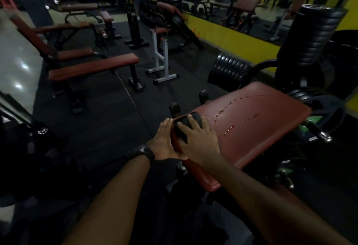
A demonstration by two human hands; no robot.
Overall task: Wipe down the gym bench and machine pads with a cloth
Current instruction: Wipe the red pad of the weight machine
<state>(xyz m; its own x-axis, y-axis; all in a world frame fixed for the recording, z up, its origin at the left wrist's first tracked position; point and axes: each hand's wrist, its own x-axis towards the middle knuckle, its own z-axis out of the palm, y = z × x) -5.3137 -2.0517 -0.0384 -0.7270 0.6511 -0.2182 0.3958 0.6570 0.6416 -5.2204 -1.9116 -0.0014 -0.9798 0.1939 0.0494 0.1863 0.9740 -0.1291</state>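
Two bare forearms reach in toward a red pad (257, 134) on a gym machine. Both hands meet at the pad's near-L corner.

L hand (162, 140), w/ a watch (144, 152) on the wrist, lies against the pad's L edge. Its fingers look straight and it grips nothing that shows.

R hand (199, 142) is on top of the pad, just beside the L hand. Its fingers are spread flat, pressing a dark cloth (186, 125) down onto that corner, not curled round it.

From the cloth, a trail of liquid drops (230, 128) lies to the R and further along the pad. It curves toward the far-R corner, roughly following the pad's length. The R hand is already on the cloth and nearer the wet patch, so the wipe likely goes away & rightward.

Beyond the pad's far edge is a stack of black weight plates (230, 72). Further off, to the far L of the pad, stands a flat bench (93, 66) w/ red padding.
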